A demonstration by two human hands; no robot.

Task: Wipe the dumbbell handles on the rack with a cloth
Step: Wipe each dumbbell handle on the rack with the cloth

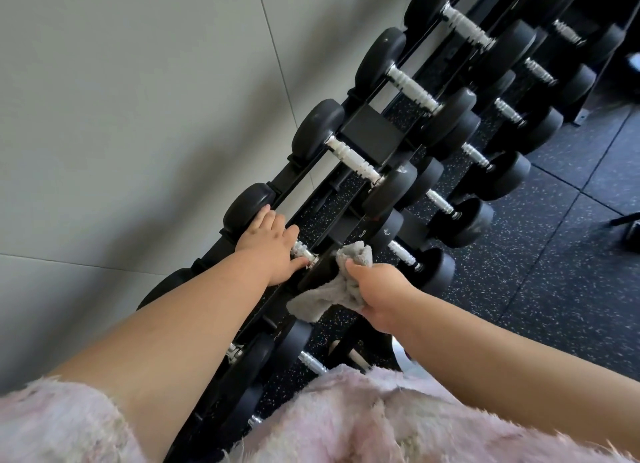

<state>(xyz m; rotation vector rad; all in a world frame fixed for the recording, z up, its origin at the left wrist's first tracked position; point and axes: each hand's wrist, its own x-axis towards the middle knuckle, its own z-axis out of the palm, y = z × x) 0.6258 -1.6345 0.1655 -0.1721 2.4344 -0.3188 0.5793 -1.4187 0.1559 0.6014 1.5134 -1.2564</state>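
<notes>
Cloth [355, 254] bunched tight in right grip [379, 291], just right of left grip [272, 246]; left grip lies spread, holding nothing, over the dumbbell handle [304, 250] on the rack [367, 130]; probably best to lift it clear, wrap cloth round handle, twist along.

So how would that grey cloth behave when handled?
Probably floppy: the grey cloth bunches in the right hand and a flap droops below. Likely light and not slippery, given its fluffy pile.

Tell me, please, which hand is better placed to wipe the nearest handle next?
Right: the right hand grips the cloth beside the handle; the left hand rests bare on that handle.
</notes>
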